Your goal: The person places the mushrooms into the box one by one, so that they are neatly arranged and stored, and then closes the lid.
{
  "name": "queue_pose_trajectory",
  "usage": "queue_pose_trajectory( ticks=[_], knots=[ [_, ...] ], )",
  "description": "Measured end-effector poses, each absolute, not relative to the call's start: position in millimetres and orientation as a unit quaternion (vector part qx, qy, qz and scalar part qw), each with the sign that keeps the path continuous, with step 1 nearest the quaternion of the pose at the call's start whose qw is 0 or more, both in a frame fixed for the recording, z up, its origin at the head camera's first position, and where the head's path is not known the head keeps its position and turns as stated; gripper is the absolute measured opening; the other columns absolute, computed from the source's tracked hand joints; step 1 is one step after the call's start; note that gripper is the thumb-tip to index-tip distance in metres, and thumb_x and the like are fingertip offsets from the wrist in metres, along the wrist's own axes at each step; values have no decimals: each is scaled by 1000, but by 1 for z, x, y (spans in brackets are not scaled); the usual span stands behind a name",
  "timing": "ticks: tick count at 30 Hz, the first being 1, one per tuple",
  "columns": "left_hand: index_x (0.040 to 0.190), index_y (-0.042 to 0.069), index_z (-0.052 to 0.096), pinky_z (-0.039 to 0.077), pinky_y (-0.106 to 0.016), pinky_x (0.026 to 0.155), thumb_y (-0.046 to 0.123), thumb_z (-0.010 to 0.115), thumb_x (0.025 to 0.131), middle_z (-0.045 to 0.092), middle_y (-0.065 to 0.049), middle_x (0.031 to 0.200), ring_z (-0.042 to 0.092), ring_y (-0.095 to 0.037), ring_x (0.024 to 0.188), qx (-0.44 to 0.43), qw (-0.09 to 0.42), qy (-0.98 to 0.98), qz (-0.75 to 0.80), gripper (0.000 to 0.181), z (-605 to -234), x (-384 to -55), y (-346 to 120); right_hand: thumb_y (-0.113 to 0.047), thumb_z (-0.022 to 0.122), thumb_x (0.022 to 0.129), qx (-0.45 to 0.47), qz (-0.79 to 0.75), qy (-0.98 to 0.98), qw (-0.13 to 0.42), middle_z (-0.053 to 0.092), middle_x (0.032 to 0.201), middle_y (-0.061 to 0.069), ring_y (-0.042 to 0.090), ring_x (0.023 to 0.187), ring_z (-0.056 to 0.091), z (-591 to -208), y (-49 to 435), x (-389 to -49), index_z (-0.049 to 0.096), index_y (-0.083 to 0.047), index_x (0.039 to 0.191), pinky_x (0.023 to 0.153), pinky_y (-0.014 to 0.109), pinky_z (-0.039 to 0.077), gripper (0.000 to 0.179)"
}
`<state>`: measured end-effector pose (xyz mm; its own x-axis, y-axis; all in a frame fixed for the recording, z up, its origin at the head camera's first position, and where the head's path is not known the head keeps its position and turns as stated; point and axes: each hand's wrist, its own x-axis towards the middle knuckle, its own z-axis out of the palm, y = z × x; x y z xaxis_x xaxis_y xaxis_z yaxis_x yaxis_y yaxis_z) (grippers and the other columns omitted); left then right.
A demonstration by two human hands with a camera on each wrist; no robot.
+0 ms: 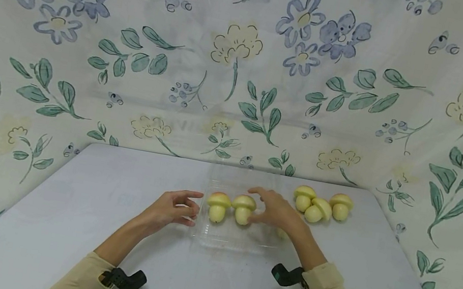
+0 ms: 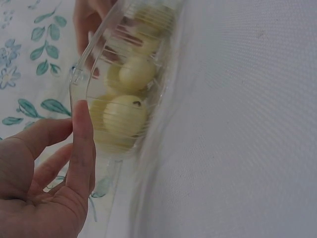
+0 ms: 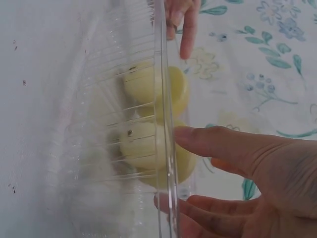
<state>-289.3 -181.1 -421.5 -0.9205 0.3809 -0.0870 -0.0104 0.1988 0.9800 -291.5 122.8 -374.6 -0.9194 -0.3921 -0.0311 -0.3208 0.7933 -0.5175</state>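
A clear plastic container (image 1: 233, 242) sits at the middle of the table. Inside, two yellow mushroom-shaped pieces stand upright side by side, a left one (image 1: 217, 207) with a reddish top and a right one (image 1: 243, 209). My left hand (image 1: 174, 207) is at the container's left wall, fingers loosely bent and fingertips right at the rim. My right hand (image 1: 276, 211) reaches over the container, its thumb and fingers spread apart around the right piece. In the right wrist view the thumb (image 3: 218, 141) overlaps that piece's cap.
Several more mushroom-shaped pieces (image 1: 314, 209) lie at the table's back right. Another pale piece (image 1: 282, 234) is mostly hidden behind my right forearm. Floral cloth (image 1: 228, 108) hangs behind the white table (image 1: 112, 185). Black devices (image 1: 124, 279) are strapped to both wrists.
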Motion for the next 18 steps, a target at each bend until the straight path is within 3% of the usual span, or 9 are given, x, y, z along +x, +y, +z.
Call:
queue_pose_trajectory(
  ticks=[6, 13, 18],
  knots=[
    [145, -1, 43, 63, -32, 80, 6, 65, 93, 60, -8, 102, 64, -16, 89, 122, 157, 757, 622, 57, -421, -289, -180, -27, 80, 82, -200, -265, 942, 48, 56, 134, 23, 37, 121, 56, -374, 130, -288, 46, -16, 144, 91, 47, 55, 71],
    [145, 0, 44, 63, -32, 79, 6, 66, 92, 60, -8, 102, 64, -16, 89, 121, 158, 756, 623, 57, -421, -288, -180, -28, 79, 84, -193, -287, 937, 46, 54, 134, 24, 26, 95, 68, -370, 138, -283, 45, -17, 145, 77, 34, 60, 71],
    [145, -1, 44, 63, -32, 79, 7, 66, 92, 60, -7, 102, 64, -16, 88, 121, 159, 754, 626, 58, -421, -288, -180, -31, 78, 85, -181, -295, 937, 47, 52, 136, 21, 24, 96, 69, -366, 148, -277, 43, -19, 147, 76, 33, 60, 72]
  ],
)
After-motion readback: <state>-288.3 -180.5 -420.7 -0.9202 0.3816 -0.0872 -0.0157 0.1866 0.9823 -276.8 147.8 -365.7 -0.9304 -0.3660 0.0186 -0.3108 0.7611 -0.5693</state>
